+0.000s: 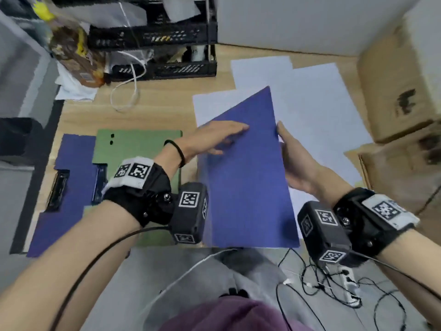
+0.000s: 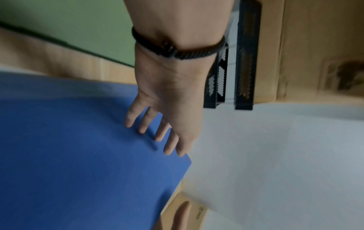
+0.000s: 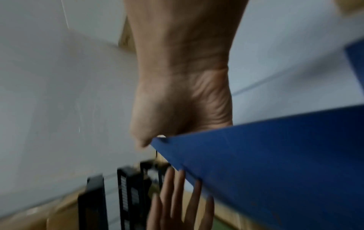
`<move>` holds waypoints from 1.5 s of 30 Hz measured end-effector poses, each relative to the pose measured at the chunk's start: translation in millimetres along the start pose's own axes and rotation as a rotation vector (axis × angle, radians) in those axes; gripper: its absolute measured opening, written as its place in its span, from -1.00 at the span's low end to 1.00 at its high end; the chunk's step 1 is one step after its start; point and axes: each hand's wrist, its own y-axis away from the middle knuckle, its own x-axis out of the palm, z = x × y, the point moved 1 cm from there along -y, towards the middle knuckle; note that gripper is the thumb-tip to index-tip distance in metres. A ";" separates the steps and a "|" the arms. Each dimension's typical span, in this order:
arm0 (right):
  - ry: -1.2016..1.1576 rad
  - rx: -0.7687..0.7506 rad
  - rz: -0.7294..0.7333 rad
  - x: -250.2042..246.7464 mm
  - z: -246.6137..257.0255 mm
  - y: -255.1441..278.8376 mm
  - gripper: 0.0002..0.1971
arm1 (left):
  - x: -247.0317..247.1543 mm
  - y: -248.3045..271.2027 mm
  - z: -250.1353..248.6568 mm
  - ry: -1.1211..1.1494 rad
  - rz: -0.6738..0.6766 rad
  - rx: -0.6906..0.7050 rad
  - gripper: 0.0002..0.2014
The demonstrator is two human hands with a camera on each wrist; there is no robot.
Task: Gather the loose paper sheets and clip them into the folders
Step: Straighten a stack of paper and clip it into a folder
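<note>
As right hand (image 1: 294, 161) grips folder (image 1: 248, 177), left hand (image 1: 214, 137) flat

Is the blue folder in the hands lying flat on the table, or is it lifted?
Lifted and tilted. The right hand holds the blue folder's edge, left hand flat on top.

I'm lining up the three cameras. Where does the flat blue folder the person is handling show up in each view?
Head: the flat blue folder fills the centre, left hand resting on it, right hand at its right edge.
Left wrist: lower left, under the fingers.
Right wrist: lower right, its edge pinched.
Shared landmark: the black slotted crate.
</note>
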 end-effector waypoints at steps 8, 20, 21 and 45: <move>0.250 0.147 -0.416 -96.0 -69.8 48.5 -0.64 | 68.5 -49.7 40.5 -0.323 -0.034 -0.015 -0.62; 0.372 0.203 -0.630 -68.6 -109.3 22.5 -0.70 | 14.7 -23.8 147.0 0.035 -0.356 -0.263 -0.62; 0.368 0.219 -0.648 -65.1 -109.8 21.1 -0.69 | 15.1 -22.2 147.5 0.102 -0.361 -0.261 -0.66; -0.013 -0.013 -0.701 -36.2 -64.8 42.5 -0.69 | -15.3 -25.5 5.1 0.436 -0.230 0.186 -0.77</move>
